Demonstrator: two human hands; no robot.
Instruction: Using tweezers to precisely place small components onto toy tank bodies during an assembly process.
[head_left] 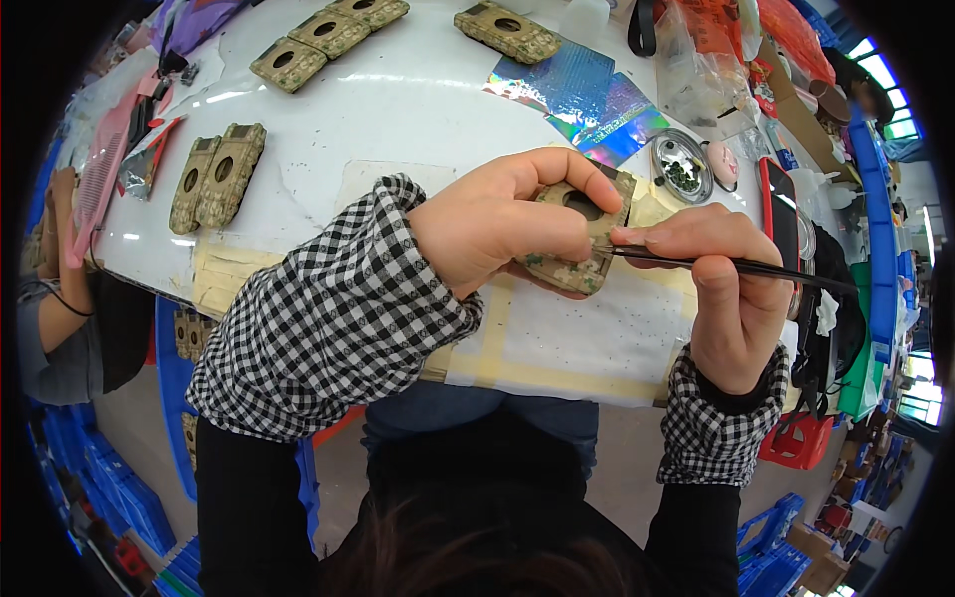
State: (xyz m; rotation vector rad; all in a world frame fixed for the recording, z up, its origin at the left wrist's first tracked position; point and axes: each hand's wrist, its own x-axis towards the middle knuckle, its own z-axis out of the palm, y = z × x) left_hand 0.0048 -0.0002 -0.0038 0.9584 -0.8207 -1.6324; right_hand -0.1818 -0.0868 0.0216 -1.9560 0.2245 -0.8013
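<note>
My left hand (507, 214) is closed around a camouflage-painted toy tank hull (569, 267), with its round hole facing up. Thumb and fingers grip its sides above the near edge of the table. Dark tweezers (786, 272) are pinched in my right hand (731, 284), their long end pointing right. The tweezers' tips touch or nearly touch the hull's upper face; whether a small part is between them is too fine to see. Right of the hull stands a round clear dish (681, 165) with small dark green bits.
More camouflage hulls lie at the left (231, 174), far left (323, 40) and far middle (507, 32). Shiny blue holographic sheets (587, 85), a phone (780, 214) and plastic bags (701, 75) surround the work spot. Another person's arm (62, 298) is at the left beside a pink comb (102, 164).
</note>
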